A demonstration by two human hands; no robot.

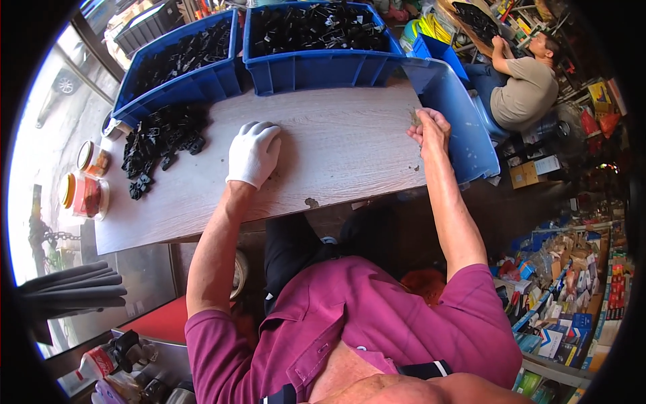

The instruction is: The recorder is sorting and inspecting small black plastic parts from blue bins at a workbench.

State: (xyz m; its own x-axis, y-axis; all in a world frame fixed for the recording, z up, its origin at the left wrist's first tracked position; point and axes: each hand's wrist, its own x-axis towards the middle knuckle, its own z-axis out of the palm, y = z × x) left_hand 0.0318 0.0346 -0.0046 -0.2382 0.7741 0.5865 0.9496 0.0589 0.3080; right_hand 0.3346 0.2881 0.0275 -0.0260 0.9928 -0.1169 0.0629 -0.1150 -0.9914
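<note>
My left hand (254,153), in a white knit glove, rests back up on the pale wood-grain table (323,141). Its fingers curl under, and anything beneath them is hidden. Bare, my right hand (432,132) is over the table's right end, next to a translucent blue bin (464,128). The right fingers are pinched together; whatever they may hold is too small to make out. Left of the gloved hand lies a loose pile of small black plastic parts (161,143), apart from it.
Two blue crates (326,73) (182,84) full of similar black parts line the table's far side. Lidded jars (86,195) stand at the left edge. Beyond the bin, a seated person (525,91) handles black parts. Packed shelves (558,316) fill the lower right.
</note>
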